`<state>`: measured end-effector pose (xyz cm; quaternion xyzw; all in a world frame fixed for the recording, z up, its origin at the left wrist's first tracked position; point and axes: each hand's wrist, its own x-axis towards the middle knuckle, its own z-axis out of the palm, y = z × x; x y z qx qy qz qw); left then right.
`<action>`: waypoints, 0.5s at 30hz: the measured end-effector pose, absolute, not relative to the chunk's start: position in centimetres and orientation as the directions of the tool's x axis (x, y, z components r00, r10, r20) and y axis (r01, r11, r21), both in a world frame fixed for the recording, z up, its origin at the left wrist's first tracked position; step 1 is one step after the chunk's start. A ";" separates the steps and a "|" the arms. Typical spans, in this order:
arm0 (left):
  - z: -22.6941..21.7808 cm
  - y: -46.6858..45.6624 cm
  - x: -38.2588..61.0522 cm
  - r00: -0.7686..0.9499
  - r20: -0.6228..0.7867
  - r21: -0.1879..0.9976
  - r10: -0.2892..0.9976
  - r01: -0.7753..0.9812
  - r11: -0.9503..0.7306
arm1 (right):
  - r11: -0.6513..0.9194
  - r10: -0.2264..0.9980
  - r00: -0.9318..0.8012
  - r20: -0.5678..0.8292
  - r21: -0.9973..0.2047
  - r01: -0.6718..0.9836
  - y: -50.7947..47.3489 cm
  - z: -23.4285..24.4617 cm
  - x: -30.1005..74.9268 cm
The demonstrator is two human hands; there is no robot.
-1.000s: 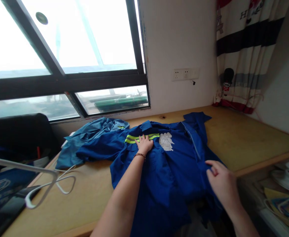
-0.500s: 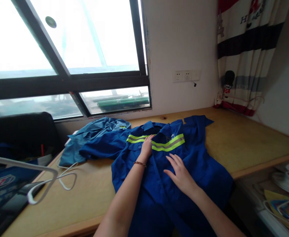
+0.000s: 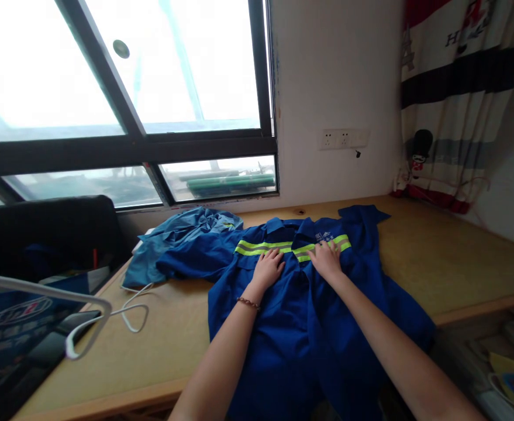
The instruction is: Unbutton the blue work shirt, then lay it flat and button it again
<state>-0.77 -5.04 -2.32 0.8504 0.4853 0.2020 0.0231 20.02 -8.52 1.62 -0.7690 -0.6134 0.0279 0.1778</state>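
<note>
A dark blue work jacket with a yellow-green and grey reflective stripe lies spread on the table, front up, its lower part hanging over the near edge. My left hand rests flat on the left chest, just below the stripe, fingers a little apart. On the other side of the front opening, my right hand lies on the stripe below a white printed logo, fingers spread on the cloth. Between the hands the front edges stand slightly apart, with creases running down from them.
A lighter blue garment lies crumpled at the back left, by a white cable. The wooden table runs along a window and wall. A black chair stands left; cables and other items sit below the right edge.
My right hand has moved forward onto the stripe on the right chest. My left hand has shifted off the front edge onto the left chest. The front opening has spread wider near the stripe.
</note>
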 end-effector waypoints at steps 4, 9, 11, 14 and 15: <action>-2.1 -5.3 -0.5 0.516 0.325 0.279 0.793 0.749 -0.602 | 0.239 0.954 -0.172 0.245 -0.277 0.931 -7.2 -0.1 17.6; -1.6 -6.4 0.2 0.701 0.262 0.318 0.663 0.586 -0.745 | 0.045 0.984 -0.006 0.180 -0.216 0.975 -3.4 -2.2 19.5; -1.4 -6.8 0.5 0.724 0.237 0.317 0.648 0.573 -0.756 | -0.034 0.981 0.074 0.181 -0.217 0.976 -1.8 -2.4 20.7; -1.1 -7.4 0.6 0.726 0.226 0.288 0.649 0.587 -0.757 | -0.071 0.975 0.116 0.188 -0.230 0.971 -0.1 -2.3 21.7; -1.0 -7.6 0.6 0.725 0.223 0.276 0.652 0.594 -0.755 | -0.078 0.973 0.125 0.192 -0.232 0.969 0.2 -2.1 21.9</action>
